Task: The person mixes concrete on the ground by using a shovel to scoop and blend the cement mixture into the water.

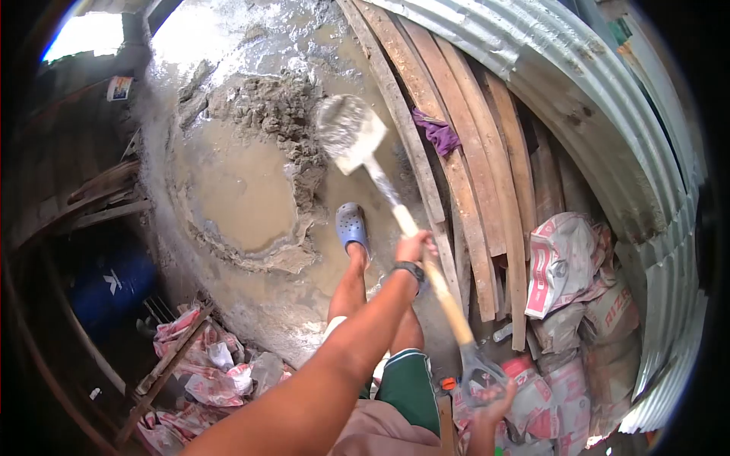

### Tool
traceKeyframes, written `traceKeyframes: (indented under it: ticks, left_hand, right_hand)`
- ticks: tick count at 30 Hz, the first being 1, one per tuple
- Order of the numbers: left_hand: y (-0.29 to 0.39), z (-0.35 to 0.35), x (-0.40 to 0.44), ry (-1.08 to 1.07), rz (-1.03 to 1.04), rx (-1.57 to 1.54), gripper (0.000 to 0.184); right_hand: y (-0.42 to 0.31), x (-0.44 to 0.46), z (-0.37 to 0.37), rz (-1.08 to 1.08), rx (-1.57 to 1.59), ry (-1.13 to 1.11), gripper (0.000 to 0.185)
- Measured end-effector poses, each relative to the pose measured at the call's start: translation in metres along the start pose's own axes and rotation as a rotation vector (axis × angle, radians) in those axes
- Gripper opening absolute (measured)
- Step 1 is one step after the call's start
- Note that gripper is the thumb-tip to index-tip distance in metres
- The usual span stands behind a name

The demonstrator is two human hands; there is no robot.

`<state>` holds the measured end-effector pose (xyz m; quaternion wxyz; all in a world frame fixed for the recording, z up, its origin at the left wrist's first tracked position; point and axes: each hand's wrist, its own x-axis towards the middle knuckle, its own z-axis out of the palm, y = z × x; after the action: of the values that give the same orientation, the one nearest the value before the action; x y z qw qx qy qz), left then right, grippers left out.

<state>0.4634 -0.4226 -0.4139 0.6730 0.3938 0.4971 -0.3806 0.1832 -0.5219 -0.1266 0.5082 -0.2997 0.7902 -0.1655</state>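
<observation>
A shovel (441, 292) with a pale wooden shaft runs diagonally through the middle of the view. My left hand (416, 247), below a dark wristband, is closed round the shaft near its metal neck. Low on the right, my right hand (494, 400) is wrapped round the grey handle at the shovel's end. The blade (351, 133), coated with wet grey mix, is raised at the upper centre. Beside it lies a ridge of thick mortar (277, 114), which curves around a pool of muddy water (239, 190).
My foot in a blue clog (351, 225) stands right of the pool. Long planks (471, 152) with a purple cloth (437, 132) and corrugated metal sheets (608, 99) line the right. Cement bags (570, 262) lie lower right, crumpled bags (217, 380) and a blue drum (114, 289) lower left.
</observation>
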Motion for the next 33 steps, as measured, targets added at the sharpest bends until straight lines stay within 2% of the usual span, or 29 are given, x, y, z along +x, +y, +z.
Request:
traceKeyframes:
  ticks: [2, 4, 5, 6, 7, 9, 10, 11, 13, 16, 18, 20, 21, 23, 24, 26, 27, 29, 32, 33]
  left_hand:
    - [-0.018, 0.013, 0.011, -0.001, -0.088, -0.053, 0.009]
    - [-0.001, 0.015, 0.042, -0.069, -0.065, 0.016, 0.009]
    - [0.02, 0.016, 0.071, -0.028, 0.028, 0.113, 0.008]
    - [0.045, 0.012, 0.103, -0.076, 0.092, 0.2, 0.01]
    - [0.13, 0.009, 0.128, -0.187, 0.201, 0.076, 0.012]
    - [0.222, 0.015, 0.153, -0.154, 0.22, 0.007, 0.013]
    - [0.255, 0.009, 0.178, -0.176, 0.289, -0.103, 0.011]
    - [0.286, 0.01, 0.177, -0.152, 0.252, -0.201, 0.01]
    - [0.323, 0.025, 0.151, -0.137, 0.253, -0.344, 0.01]
    - [0.329, 0.019, 0.118, -0.169, 0.292, -0.431, 0.012]
    - [0.326, -0.003, 0.09, -0.287, 0.281, -0.499, 0.011]
    - [0.329, -0.032, 0.048, -0.129, 0.235, -0.456, 0.012]
    - [0.322, -0.054, 0.031, -0.12, 0.231, -0.446, 0.013]
    - [0.315, -0.087, 0.008, -0.119, 0.223, -0.442, 0.014]
    - [0.309, -0.102, -0.005, -0.111, 0.209, -0.447, 0.015]
    - [0.299, -0.13, -0.035, -0.052, 0.215, -0.363, 0.017]
    - [0.295, -0.142, -0.045, 0.008, 0.19, -0.335, 0.018]
    - [0.279, -0.172, -0.049, 0.102, 0.167, -0.285, 0.021]
    - [0.252, -0.183, -0.074, 0.18, 0.231, -0.211, 0.021]
    - [0.239, -0.173, -0.094, 0.198, 0.239, -0.194, 0.021]
  right_hand:
    - [0.0, 0.02, -0.014, 0.047, 0.039, -0.014, 0.034]
    - [0.007, 0.03, 0.03, 0.022, 0.004, 0.038, 0.036]
    - [0.012, 0.036, 0.061, 0.0, -0.026, 0.087, 0.037]
    - [0.002, 0.031, 0.11, 0.038, -0.023, -0.015, 0.037]
    - [0.003, 0.046, 0.188, -0.015, -0.053, -0.049, 0.035]
    - [-0.02, 0.009, 0.292, -0.056, -0.133, -0.317, 0.036]
    - [-0.027, -0.001, 0.325, -0.092, -0.139, -0.417, 0.036]
    - [-0.033, -0.01, 0.349, -0.129, -0.141, -0.523, 0.035]
    - [-0.061, -0.018, 0.371, -0.195, -0.173, -0.592, 0.034]
    - [-0.088, -0.046, 0.365, -0.286, -0.234, -0.663, 0.031]
    - [-0.089, -0.07, 0.342, -0.413, -0.269, -0.697, 0.027]
    - [-0.065, -0.09, 0.305, -0.548, -0.331, -0.767, 0.024]
    - [-0.051, -0.101, 0.283, -0.576, -0.376, -0.808, 0.023]
    - [-0.027, -0.124, 0.249, -0.601, -0.422, -0.753, 0.022]
    - [-0.005, -0.109, 0.222, -0.934, -0.543, -0.696, 0.025]
    - [0.007, -0.112, 0.205, -1.331, -0.65, -0.833, 0.027]
    - [0.005, -0.13, 0.207, -1.392, -0.632, -1.052, 0.027]
    - [0.023, -0.128, 0.191, -1.486, -0.646, -1.196, 0.029]
    - [0.026, -0.124, 0.159, -1.49, -0.67, -1.226, 0.032]
    - [0.025, -0.115, 0.136, -1.414, -0.704, -1.234, 0.029]
